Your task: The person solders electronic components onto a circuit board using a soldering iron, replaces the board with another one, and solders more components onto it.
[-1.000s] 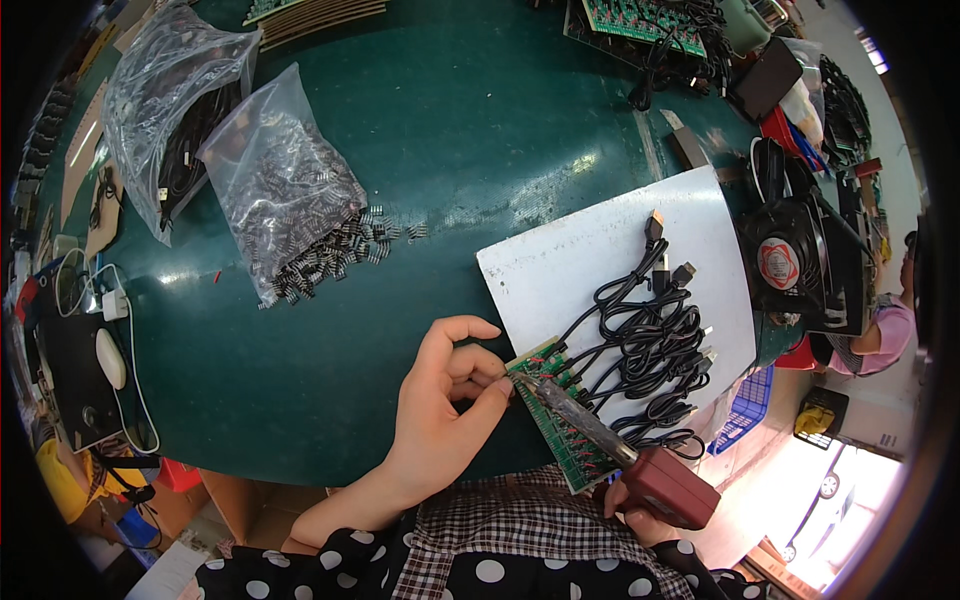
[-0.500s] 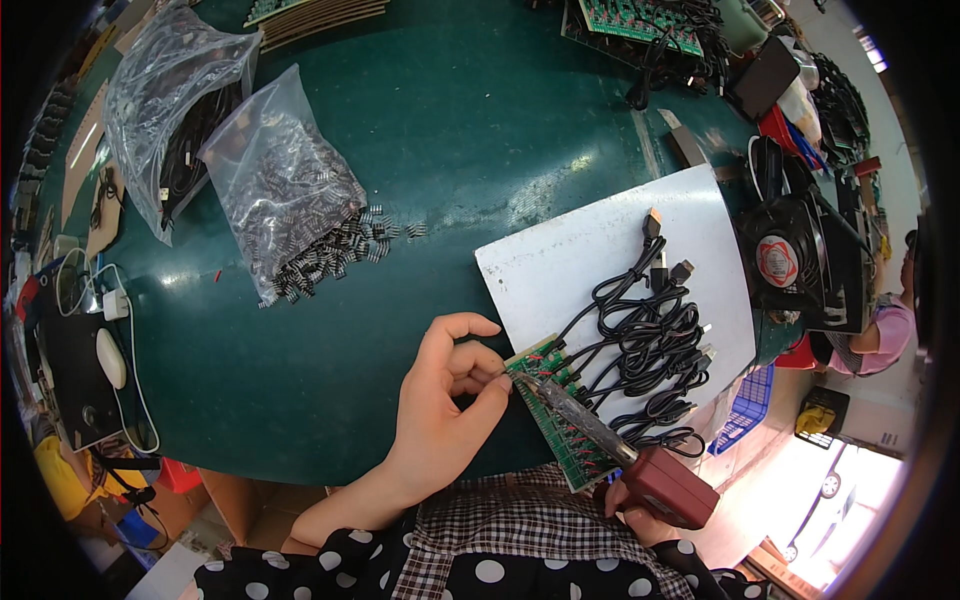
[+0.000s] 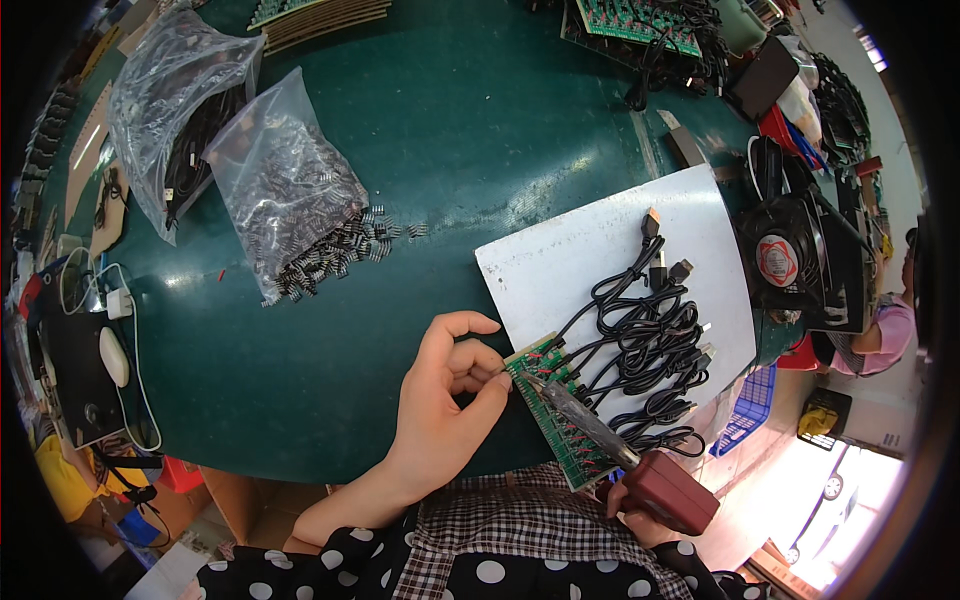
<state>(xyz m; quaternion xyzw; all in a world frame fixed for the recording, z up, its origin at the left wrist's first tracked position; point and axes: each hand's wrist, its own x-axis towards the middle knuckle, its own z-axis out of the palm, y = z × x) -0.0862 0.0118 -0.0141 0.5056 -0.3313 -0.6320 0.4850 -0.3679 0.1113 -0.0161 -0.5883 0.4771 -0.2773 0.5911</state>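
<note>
My right hand (image 3: 640, 518) grips the dark red handle of a soldering iron (image 3: 590, 420), at the lower right of the bench. Its narrow tip reaches up and left over the top end of a green circuit board (image 3: 565, 430). At that board's upper left edge the thumb and fingers of my left hand (image 3: 450, 400) are pinched together; whatever lies between them is too small to make out. Black cables (image 3: 645, 345) with USB plugs run from the board's right side and lie coiled on a white sheet (image 3: 540, 255).
Left of centre, a clear bag (image 3: 290, 180) spills small black connectors (image 3: 340, 250) onto the green bench (image 3: 430, 120). Another bag (image 3: 180, 90) holds black cables. More boards (image 3: 640, 25) sit at the far right, and a black fan (image 3: 785, 260) stands beside the sheet.
The soldering iron's tip has shifted slightly right along the board, a little away from my left fingertips. My left hand keeps its place.
</note>
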